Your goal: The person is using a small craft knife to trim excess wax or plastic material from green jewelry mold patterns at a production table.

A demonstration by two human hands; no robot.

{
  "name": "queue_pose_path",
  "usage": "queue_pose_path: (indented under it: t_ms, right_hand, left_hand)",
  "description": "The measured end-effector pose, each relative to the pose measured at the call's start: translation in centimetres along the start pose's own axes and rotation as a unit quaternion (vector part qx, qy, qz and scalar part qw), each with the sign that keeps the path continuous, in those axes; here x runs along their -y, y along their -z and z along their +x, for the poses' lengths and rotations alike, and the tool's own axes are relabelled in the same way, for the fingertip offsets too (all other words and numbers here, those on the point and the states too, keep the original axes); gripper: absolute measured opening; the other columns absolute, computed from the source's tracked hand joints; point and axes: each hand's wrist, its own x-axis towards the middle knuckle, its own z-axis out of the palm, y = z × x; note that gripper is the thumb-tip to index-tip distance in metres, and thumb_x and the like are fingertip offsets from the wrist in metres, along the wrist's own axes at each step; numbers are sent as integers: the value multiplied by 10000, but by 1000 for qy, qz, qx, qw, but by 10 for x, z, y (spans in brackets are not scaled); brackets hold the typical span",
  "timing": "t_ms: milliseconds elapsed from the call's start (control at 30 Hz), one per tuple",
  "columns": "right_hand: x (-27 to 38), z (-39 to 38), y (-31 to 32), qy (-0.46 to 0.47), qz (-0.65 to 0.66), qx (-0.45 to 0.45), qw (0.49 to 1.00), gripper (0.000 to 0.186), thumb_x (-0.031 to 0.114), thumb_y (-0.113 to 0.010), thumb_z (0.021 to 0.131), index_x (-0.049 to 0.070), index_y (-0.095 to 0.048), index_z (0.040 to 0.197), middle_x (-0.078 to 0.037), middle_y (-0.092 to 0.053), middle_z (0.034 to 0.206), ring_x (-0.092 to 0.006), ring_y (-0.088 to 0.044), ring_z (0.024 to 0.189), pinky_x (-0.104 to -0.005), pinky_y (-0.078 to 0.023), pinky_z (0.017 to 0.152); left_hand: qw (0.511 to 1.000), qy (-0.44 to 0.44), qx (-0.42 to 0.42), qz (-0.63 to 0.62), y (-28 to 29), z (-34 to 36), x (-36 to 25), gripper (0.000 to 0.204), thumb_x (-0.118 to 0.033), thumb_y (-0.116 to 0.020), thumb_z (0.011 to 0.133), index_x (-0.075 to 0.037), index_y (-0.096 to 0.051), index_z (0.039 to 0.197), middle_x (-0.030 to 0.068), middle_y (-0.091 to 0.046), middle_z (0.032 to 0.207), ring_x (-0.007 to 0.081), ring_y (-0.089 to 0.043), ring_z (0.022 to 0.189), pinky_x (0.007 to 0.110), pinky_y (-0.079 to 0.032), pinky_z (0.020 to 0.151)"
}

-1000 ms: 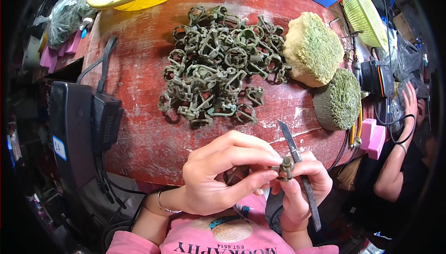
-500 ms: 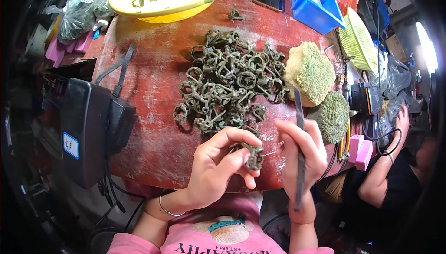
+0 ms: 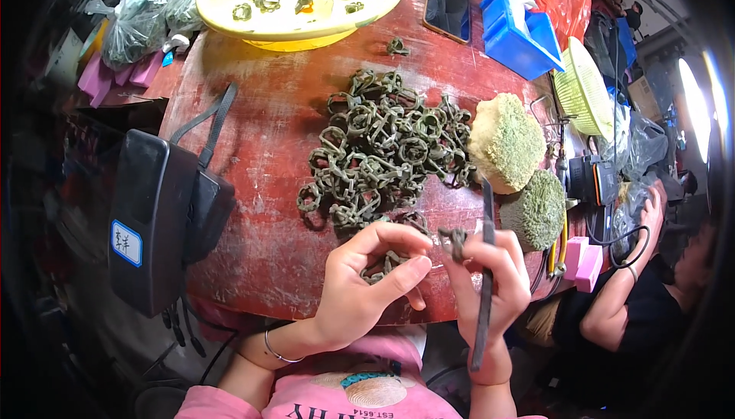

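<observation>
Table (image 3: 253, 266) — red, worn — bears a pile (image 3: 383, 151) beyond both hands. Right hand (image 3: 507, 285) grips a blade (image 3: 482, 319) and pinches a small piece (image 3: 453, 241); left hand (image 3: 354, 292) curls around a ring (image 3: 379, 270). The step looks like handling pieces singly; the next move calls for a steady pinch.

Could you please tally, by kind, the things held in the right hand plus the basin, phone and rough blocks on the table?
Dark flat tool in the right hand: 1
Small grey-green piece in the right hand: 1
Yellow basin: 1
Phone: 1
Rough blocks: 2
Total: 6
</observation>
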Motion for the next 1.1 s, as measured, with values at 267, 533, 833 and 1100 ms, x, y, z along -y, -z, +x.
queue_pose_path:
  t_ms: [267,533,833,1100]
  right_hand:
    - [15,-19,9,-34,67,31,997,267,-15,-691,637,30,-605,886,-98,-562,797,-146,-532,602,-248,-437,537]
    - [8,-32,13,-93,145,41,984,256,-9,-700,644,23,-604,879,-91,-565,758,-139,-529,618,-230,-423,537]
    - [5,-31,10,-82,141,33,986,277,-53,-692,635,23,-606,887,-87,-565,761,-156,-540,642,-245,-442,555]
    - [2,-29,11,-64,122,31,990,308,-70,-688,621,23,-610,903,-92,-566,766,-167,-551,655,-249,-452,558]
  left_hand:
    - [983,-60,34,169,0,0,-1,163,-54,-616,789,50,-579,909,101,-565,819,118,-572,586,214,-481,502]
    - [943,-181,50,273,-3,-3,-2,168,37,-641,731,64,-592,889,135,-565,845,132,-592,629,222,-490,521]
    - [939,-189,63,280,-1,-2,-2,173,70,-631,711,44,-582,875,157,-568,851,143,-597,636,218,-503,509]
    - [914,-234,93,318,1,5,-2,174,51,-641,709,37,-587,873,162,-570,846,144,-597,614,216,-505,494]
